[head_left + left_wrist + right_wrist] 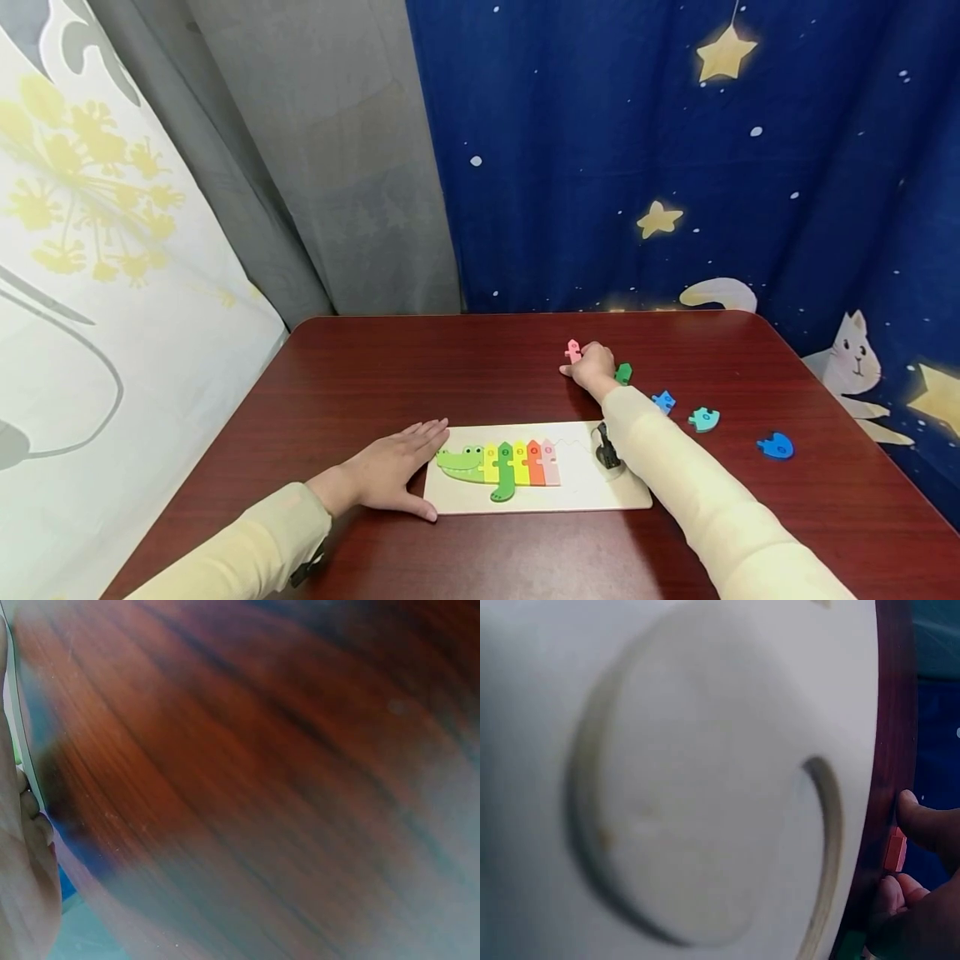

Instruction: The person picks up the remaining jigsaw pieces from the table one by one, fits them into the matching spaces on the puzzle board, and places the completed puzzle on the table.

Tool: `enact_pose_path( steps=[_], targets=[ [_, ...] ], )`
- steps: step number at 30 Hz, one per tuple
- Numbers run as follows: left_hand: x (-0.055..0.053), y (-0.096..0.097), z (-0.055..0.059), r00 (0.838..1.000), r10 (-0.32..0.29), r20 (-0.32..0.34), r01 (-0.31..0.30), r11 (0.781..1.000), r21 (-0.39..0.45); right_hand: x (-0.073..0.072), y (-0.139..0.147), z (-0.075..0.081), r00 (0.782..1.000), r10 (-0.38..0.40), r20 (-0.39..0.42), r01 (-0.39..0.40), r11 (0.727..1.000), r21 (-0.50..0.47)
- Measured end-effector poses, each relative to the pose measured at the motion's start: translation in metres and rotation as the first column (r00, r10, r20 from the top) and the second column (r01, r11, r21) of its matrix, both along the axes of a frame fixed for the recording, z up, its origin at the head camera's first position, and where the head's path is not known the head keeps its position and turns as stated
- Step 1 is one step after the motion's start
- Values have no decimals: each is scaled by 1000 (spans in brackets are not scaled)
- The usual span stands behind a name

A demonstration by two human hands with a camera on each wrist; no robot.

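A pale wooden puzzle board (585, 497) lies on the table with a crocodile's green head (461, 464) and several coloured body pieces (521, 462) set in its left part. My left hand (397, 468) rests with straight fingers at the board's left edge, thumb by the lower corner. Beyond the board, my right hand (592, 367) pinches a pink puzzle piece (573, 350) between thumb and fingers. The right wrist view has that piece (895, 851) filling the gap between them. A curved recess (825, 817) shows in the board's right end, partly hidden by my right wrist in the head view.
A green piece (624, 373) lies right beside my right hand. Farther right are a blue piece (663, 402), a teal piece (704, 419) and a rounded blue piece (777, 446). The dark red table (360, 367) ends at curtains behind.
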State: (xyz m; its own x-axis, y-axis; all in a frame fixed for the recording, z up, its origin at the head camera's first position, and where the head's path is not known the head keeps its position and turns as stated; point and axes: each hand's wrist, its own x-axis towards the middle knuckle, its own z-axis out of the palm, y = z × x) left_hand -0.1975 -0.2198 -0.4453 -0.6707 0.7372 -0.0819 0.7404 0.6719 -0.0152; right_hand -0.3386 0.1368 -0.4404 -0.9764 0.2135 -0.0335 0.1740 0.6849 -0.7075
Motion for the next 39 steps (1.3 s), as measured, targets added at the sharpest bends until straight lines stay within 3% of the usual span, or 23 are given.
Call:
enact_pose_path(
  steps=[16, 28, 39],
  targets=[
    [0, 0, 2, 1000, -3, -17, 3, 1000, -11, -4, -1, -1, 1000, 0, -17, 1, 998, 64],
    [1, 1, 2, 1000, 6, -12, -6, 1000, -15, -5, -1, -4, 999, -25, -28, 27, 998, 57],
    [1, 1, 0, 1000, -1, -14, 1, 1000, -20, -3, 1, -5, 996, -91, -14, 90, 994, -60]
  ],
)
